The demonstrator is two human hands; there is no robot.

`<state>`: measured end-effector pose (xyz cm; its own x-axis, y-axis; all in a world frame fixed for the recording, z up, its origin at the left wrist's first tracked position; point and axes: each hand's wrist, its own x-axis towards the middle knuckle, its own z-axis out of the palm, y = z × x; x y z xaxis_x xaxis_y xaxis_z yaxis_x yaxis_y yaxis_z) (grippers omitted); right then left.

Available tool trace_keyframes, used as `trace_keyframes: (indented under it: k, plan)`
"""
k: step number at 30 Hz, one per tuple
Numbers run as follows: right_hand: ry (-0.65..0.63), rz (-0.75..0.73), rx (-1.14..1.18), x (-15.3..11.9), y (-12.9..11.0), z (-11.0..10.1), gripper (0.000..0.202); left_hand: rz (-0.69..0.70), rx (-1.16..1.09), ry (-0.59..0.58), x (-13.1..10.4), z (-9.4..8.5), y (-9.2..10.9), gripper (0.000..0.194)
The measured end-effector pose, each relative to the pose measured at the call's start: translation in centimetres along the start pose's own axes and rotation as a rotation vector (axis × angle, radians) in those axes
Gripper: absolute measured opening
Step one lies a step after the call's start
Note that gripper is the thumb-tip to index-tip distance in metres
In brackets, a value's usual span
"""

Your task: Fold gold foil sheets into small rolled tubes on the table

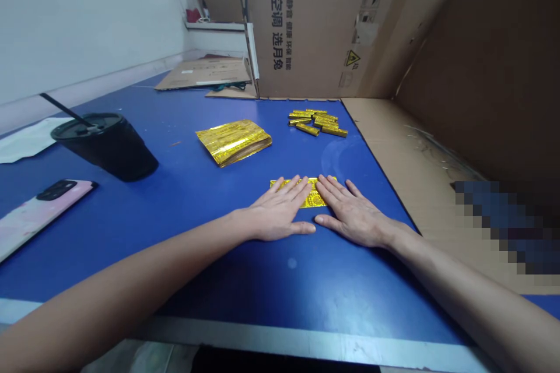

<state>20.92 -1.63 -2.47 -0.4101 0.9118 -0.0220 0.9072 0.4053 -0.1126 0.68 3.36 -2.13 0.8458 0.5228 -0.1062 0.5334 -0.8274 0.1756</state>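
A shiny gold foil paper sheet [313, 199] with an embossed pattern lies flat on the blue table. My left hand [280, 208] rests palm down over its left part, fingers stretched forward. On the right part lies my right hand [349, 211], also flat with fingers out and the thumb apart. Both thumbs point inward just below the sheet's near edge, close to each other. Beyond my left hand is a stack of gold foil paper [236, 141]. Farther off, to the right of the stack, several small gold paper rolls [319, 121] lie in a loose pile.
To the left stands a black cup [116, 148] with a straw, and a pink-and-white phone [44, 210] lies nearer. A large cardboard box [315, 29] rises behind the blue table [196, 186]. Cardboard [385, 151] borders the right side. Flat cardboard [205, 73] lies at the back left.
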Motion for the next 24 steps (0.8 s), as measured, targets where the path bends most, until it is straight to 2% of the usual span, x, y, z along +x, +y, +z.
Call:
trace_keyframes:
  k: [5, 10, 14, 17, 19, 22, 24]
  plan:
    - [-0.013, 0.023, 0.002, -0.1, -0.1, -0.3, 0.077, -0.077, 0.037, 0.016, -1.6, 0.1, -1.2, 0.084]
    - [0.026, 0.018, 0.058, -0.1, 0.2, -0.4, 0.07, -0.105, 0.038, 0.004, -2.0, 0.1, -1.8, 0.085]
    - [0.177, 0.055, 0.213, 0.1, 0.7, -0.8, 0.05, -0.1, 0.024, -0.005, -1.9, -0.1, -1.6, 0.085]
    - [0.313, 0.175, 0.268, 0.6, 1.2, -1.5, 0.043, -0.105, 0.021, -0.028, -1.8, -0.2, -1.4, 0.085]
    - [0.281, 0.249, 0.183, 1.2, 1.6, -2.2, 0.043, -0.106, 0.017, -0.035, -1.8, -0.3, -1.4, 0.086]
    - [0.115, 0.31, 0.031, 2.5, 2.1, -3.3, 0.045, -0.099, 0.007, -0.028, -1.7, -0.2, -1.5, 0.086]
    - [0.024, 0.344, 0.031, 3.5, 2.4, -3.9, 0.049, -0.096, 0.003, -0.025, -1.7, -0.2, -1.5, 0.085]
